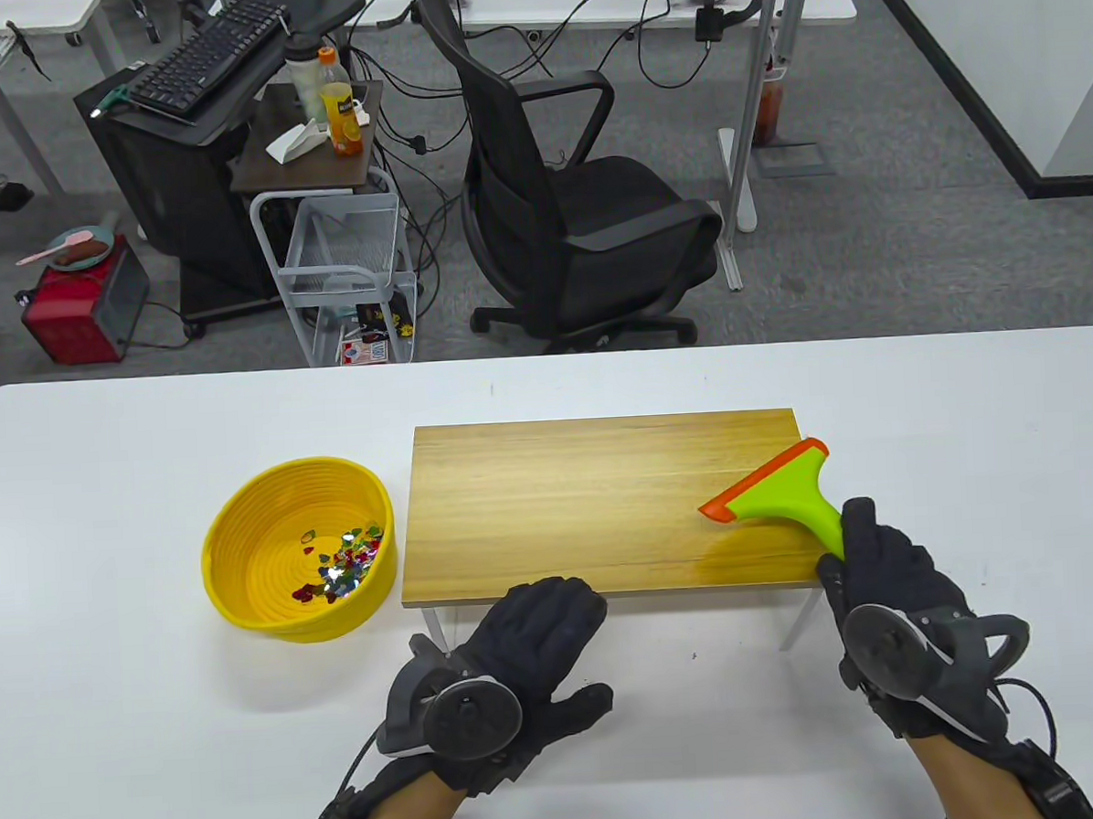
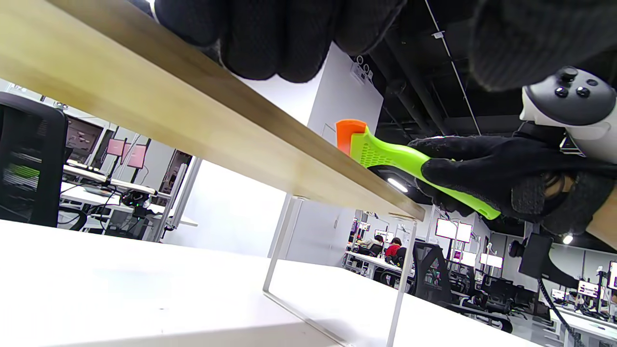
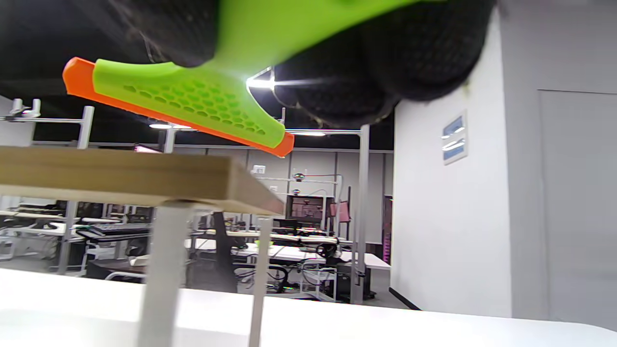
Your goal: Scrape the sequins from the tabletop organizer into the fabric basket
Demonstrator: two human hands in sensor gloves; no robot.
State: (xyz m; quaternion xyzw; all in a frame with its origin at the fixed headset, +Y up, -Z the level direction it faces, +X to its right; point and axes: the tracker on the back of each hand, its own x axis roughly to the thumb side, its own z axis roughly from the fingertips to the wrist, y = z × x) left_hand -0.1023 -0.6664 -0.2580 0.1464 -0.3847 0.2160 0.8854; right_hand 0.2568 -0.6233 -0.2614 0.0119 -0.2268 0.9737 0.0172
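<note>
Seemingly step: sweep finished; sequins (image 1: 344, 566) lay in basket (image 1: 244, 572), organizer (image 1: 560, 500) looked bare.
Left hand (image 1: 522, 640): fingers pressed on organizer's near edge.
Right hand (image 1: 885, 584): gripped scraper (image 1: 780, 498) handle, blade lifted.
Next: set scraper on desk (image 1: 115, 725).

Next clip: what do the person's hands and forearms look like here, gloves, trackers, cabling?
Both hands, left hand and right hand, wear black knit gloves. Each back carries a dark grey round-faced tracker with a ring; the right wrist one looks white from the left wrist view. Thin black cables trail along bare forearms.
</note>
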